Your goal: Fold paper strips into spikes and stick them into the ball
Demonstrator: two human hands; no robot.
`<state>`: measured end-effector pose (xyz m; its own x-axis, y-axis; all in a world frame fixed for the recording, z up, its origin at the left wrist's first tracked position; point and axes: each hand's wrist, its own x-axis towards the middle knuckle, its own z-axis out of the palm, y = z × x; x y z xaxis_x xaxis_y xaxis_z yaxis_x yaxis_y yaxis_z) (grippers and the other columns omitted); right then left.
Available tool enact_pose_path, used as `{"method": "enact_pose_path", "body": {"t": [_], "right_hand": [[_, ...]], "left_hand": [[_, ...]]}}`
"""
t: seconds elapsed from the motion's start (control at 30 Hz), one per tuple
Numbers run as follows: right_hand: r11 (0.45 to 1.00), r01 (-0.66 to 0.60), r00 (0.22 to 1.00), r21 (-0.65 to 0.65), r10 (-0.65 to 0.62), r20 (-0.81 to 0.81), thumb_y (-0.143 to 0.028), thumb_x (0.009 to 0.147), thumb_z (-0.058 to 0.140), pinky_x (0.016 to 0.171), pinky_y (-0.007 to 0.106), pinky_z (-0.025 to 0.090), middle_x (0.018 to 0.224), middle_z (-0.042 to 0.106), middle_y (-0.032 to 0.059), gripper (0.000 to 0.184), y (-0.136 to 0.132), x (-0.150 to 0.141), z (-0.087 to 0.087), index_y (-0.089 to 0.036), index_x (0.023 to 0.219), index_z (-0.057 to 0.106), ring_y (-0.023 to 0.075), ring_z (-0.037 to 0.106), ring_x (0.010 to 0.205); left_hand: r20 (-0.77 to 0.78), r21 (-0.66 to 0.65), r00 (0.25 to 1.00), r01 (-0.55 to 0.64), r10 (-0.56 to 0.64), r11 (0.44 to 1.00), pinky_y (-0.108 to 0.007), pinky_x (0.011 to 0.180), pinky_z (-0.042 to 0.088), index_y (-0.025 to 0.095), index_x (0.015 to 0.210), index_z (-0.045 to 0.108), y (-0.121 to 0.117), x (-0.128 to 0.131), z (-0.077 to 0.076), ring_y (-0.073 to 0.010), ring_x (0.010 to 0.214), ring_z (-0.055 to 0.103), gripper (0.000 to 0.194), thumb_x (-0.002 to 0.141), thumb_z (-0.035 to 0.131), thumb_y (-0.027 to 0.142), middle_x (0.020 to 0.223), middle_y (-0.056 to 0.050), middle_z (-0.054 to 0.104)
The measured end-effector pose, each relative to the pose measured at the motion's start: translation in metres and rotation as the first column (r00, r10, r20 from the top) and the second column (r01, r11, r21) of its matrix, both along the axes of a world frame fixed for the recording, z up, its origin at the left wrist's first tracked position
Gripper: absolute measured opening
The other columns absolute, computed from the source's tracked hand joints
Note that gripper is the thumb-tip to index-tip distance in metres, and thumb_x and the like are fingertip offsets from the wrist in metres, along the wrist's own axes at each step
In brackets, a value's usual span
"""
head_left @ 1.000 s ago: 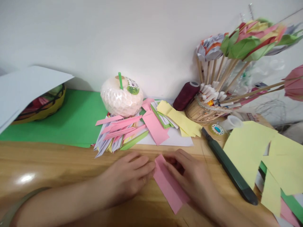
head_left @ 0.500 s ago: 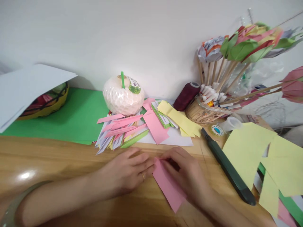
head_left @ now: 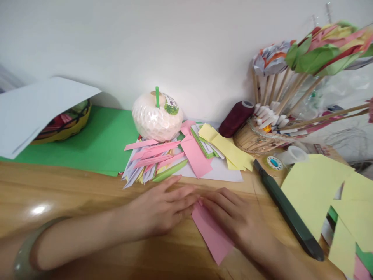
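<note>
A small pink paper strip [head_left: 212, 233] lies slanted on the wooden table, its far end narrowly folded over. At that folded end, the fingers of my left hand [head_left: 171, 204] press together on the paper from the left, the upper ones stretched out. From the right, my right hand [head_left: 233, 212] has its fingers closed over the same end and covers part of the strip's right side. The fingertips of both hands almost meet there, and my thumbs are mostly hidden. Just beyond lies a pile of narrow folded strips [head_left: 151, 159] in pink, white, yellow and green.
Behind are a wrapped white coconut [head_left: 157, 116], flat pink paper [head_left: 196, 155] and yellow paper strips [head_left: 225, 146]. At right lie a dark green utility knife [head_left: 288, 210], yellow sheets [head_left: 317, 190], a maroon thread spool [head_left: 236, 118] and a basket [head_left: 253, 136] with paper flowers. White sheets [head_left: 43, 112] cover another basket at left.
My right hand's fingers have flattened and closed over the strip's folded end, where they were arched before. My left hand stays at that end. The whole view has shifted slightly.
</note>
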<state>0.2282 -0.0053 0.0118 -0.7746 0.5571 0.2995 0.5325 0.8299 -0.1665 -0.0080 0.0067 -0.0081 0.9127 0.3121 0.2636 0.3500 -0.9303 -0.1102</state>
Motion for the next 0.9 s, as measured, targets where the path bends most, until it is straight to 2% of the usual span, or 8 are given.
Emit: {"method": "enact_pose_path", "body": {"t": [0.13, 0.3, 0.4, 0.53, 0.63, 0.7, 0.8, 0.9], "right_hand": [[0.998, -0.007, 1.000, 0.070, 0.006, 0.010, -0.014, 0.099, 0.024, 0.063, 0.032, 0.053, 0.084, 0.067, 0.0111, 0.042, 0.001, -0.002, 0.001, -0.007, 0.093, 0.065, 0.0203, 0.058, 0.078], [0.984, -0.008, 1.000, 0.179, 0.002, 0.030, -0.010, 0.099, 0.021, 0.061, 0.030, 0.050, 0.077, 0.067, 0.0089, 0.049, -0.001, -0.004, 0.004, -0.009, 0.084, 0.067, 0.0199, 0.060, 0.074], [0.982, -0.019, 0.999, 0.186, 0.011, 0.042, -0.008, 0.098, 0.019, 0.060, 0.030, 0.049, 0.076, 0.066, 0.0094, 0.052, -0.002, -0.005, 0.006, -0.009, 0.080, 0.067, 0.0195, 0.059, 0.072], [0.991, -0.033, 0.998, 0.129, 0.026, 0.058, -0.010, 0.098, 0.019, 0.059, 0.030, 0.048, 0.076, 0.064, 0.0097, 0.050, -0.001, -0.002, 0.005, -0.009, 0.080, 0.066, 0.0196, 0.057, 0.072], [0.999, -0.031, 0.996, 0.024, 0.029, 0.090, -0.015, 0.099, 0.023, 0.061, 0.032, 0.048, 0.079, 0.062, 0.0087, 0.044, 0.000, 0.001, 0.002, -0.010, 0.084, 0.064, 0.0193, 0.054, 0.073], [0.999, -0.027, 0.994, -0.023, 0.029, 0.104, -0.018, 0.100, 0.025, 0.064, 0.033, 0.050, 0.083, 0.062, 0.0092, 0.039, 0.000, 0.003, 0.000, -0.010, 0.093, 0.063, 0.0195, 0.054, 0.075], [0.999, -0.002, 0.994, -0.038, 0.006, 0.112, -0.019, 0.100, 0.027, 0.069, 0.033, 0.051, 0.091, 0.062, 0.0104, 0.036, 0.000, 0.003, 0.001, -0.008, 0.108, 0.059, 0.0198, 0.055, 0.081], [0.998, 0.003, 0.991, -0.065, 0.006, 0.133, -0.021, 0.100, 0.025, 0.073, 0.034, 0.051, 0.094, 0.062, 0.0099, 0.038, 0.001, 0.006, 0.004, -0.011, 0.104, 0.061, 0.0203, 0.055, 0.085]], "left_hand": [[-0.031, 0.012, 1.000, 0.005, -0.005, 1.000, -0.045, 0.115, 0.003, 0.018, 0.123, 0.055, 0.001, 0.000, 0.001, -0.0186, 0.129, 0.036, 0.031, 0.098, 0.036, 0.020, 0.134, 0.000, 0.052], [-0.040, 0.039, 0.999, 0.010, -0.009, 0.999, -0.047, 0.112, 0.019, 0.018, 0.123, 0.054, 0.000, 0.001, 0.001, -0.0200, 0.128, 0.038, 0.031, 0.097, 0.040, 0.021, 0.133, 0.000, 0.053], [-0.062, 0.035, 0.998, 0.008, -0.006, 0.999, -0.046, 0.110, 0.026, 0.018, 0.123, 0.054, 0.000, 0.002, 0.001, -0.0200, 0.129, 0.038, 0.030, 0.096, 0.044, 0.022, 0.134, 0.000, 0.053], [-0.062, 0.016, 0.998, 0.005, -0.004, 1.000, -0.047, 0.111, 0.024, 0.017, 0.123, 0.055, 0.000, 0.002, 0.002, -0.0204, 0.129, 0.038, 0.029, 0.096, 0.044, 0.021, 0.133, 0.000, 0.053], [-0.060, 0.004, 0.998, 0.003, -0.002, 1.000, -0.046, 0.111, 0.023, 0.018, 0.124, 0.054, 0.000, 0.002, 0.003, -0.0192, 0.129, 0.038, 0.029, 0.097, 0.043, 0.021, 0.135, 0.001, 0.051], [-0.043, 0.009, 0.999, 0.006, -0.006, 1.000, -0.045, 0.111, 0.024, 0.017, 0.123, 0.055, 0.000, 0.002, 0.003, -0.0190, 0.127, 0.041, 0.029, 0.098, 0.040, 0.020, 0.133, 0.000, 0.053], [-0.024, 0.015, 1.000, 0.019, -0.018, 1.000, -0.044, 0.110, 0.025, 0.015, 0.119, 0.057, 0.000, 0.002, 0.004, -0.0186, 0.123, 0.044, 0.029, 0.099, 0.036, 0.018, 0.128, -0.002, 0.058], [-0.004, 0.014, 1.000, 0.019, -0.019, 1.000, -0.044, 0.107, 0.027, 0.014, 0.117, 0.058, 0.000, 0.003, 0.004, -0.0199, 0.119, 0.047, 0.029, 0.099, 0.035, 0.017, 0.126, -0.003, 0.059]]}}
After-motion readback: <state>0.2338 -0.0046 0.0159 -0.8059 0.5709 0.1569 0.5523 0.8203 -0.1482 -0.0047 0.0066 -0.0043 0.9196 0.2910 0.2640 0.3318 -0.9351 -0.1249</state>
